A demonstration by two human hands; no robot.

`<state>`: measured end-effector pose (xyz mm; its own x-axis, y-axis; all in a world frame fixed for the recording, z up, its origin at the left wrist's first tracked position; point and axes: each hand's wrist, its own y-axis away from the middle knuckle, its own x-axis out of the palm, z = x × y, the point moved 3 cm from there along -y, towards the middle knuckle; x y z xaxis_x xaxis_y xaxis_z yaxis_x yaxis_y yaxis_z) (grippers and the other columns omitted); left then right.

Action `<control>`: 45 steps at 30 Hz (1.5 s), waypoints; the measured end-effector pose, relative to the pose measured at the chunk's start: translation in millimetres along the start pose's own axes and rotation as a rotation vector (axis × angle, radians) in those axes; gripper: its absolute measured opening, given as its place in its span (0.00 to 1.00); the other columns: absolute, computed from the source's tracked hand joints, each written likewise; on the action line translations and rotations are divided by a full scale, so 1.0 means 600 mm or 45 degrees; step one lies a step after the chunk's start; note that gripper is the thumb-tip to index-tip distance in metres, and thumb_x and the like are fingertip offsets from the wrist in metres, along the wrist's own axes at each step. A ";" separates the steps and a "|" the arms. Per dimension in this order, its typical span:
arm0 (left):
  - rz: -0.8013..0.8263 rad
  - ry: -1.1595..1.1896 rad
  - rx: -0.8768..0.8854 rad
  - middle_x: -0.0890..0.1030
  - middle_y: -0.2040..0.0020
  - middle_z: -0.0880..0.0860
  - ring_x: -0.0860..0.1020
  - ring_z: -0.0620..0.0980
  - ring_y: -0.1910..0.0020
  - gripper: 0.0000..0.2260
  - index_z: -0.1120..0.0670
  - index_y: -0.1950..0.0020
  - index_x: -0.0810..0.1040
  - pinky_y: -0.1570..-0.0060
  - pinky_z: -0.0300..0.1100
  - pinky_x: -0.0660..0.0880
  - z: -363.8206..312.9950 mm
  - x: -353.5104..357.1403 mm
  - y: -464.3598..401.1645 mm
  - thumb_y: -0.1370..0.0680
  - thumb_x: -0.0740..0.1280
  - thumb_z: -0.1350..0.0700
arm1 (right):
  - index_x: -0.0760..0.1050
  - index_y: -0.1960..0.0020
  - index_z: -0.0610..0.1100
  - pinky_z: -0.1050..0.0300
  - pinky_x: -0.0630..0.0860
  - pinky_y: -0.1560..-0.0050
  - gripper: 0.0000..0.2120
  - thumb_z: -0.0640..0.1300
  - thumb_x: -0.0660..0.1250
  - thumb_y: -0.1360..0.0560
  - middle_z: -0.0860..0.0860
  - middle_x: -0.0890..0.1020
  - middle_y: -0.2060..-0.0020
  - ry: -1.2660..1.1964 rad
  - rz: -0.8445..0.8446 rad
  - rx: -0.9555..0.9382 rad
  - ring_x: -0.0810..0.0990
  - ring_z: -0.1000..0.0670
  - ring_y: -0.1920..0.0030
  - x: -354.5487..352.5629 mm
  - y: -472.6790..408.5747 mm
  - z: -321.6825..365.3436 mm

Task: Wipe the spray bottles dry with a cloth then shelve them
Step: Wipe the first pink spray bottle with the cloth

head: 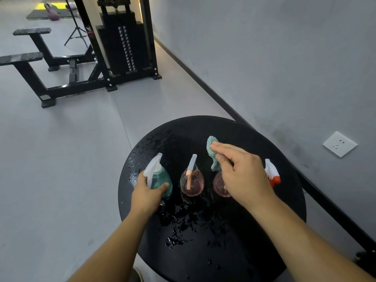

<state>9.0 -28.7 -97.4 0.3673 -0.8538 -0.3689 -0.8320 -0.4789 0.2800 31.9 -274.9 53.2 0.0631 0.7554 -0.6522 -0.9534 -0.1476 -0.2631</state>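
- Counter [254,231]: round, matte black top, wet, with beads and small puddles of water scattered over its left rim and its near middle.
- Four spray bottles stand upright on it in a rough row, nozzles pointing away from the person.
- Teal bottle [162,180], leftmost: translucent green-blue plastic with a rounded body and a frosted white trigger head. The left hand [147,193] grips it, fingers behind and thumb curled across the front of the body.
- Pink bottle [192,181], just right of the teal one and apart from it: clear rose-tinted, bulbous body, slim grey nozzle and a peach trigger hanging down its front. No hand touches it.
- Second pink bottle [219,185]: same rounded, clear pink shape, but only its lower left curve shows; the right hand covers the rest, head included.
- Right hand [242,171]: hovers over that bottle, palm down, fingers and thumb pinching the cloth [212,152].
- The cloth is small, mint green, with a nubby, looped terry texture; one end sticks up past the fingertips, the other droops in a twist onto the top of the second pink bottle.
- Red-and-white sprayer [271,173], rightmost: an opaque white trigger head with a red part below; its body is hidden behind the right wrist.
- Floor [61,159]: smooth pale grey. Farther off stands a black steel weight machine [122,43] with a stack of plates.
- Wall [264,47]: grey, with a dark skirting strip and a white square socket [339,144].
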 end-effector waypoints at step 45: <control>0.314 -1.042 0.778 0.79 0.53 0.46 0.78 0.47 0.56 0.13 0.48 0.53 0.76 0.59 0.42 0.70 -0.182 0.052 0.018 0.24 0.77 0.44 | 0.79 0.33 0.49 0.67 0.71 0.34 0.16 0.39 0.65 0.19 0.57 0.80 0.36 -0.090 -0.087 0.053 0.76 0.61 0.35 -0.060 0.009 -0.031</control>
<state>57.0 -82.9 -9.2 -0.0447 -0.4062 -0.9127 -0.9975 0.0685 0.0183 29.8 -315.1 61.9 0.1087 0.8062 -0.5815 -0.9591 -0.0688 -0.2747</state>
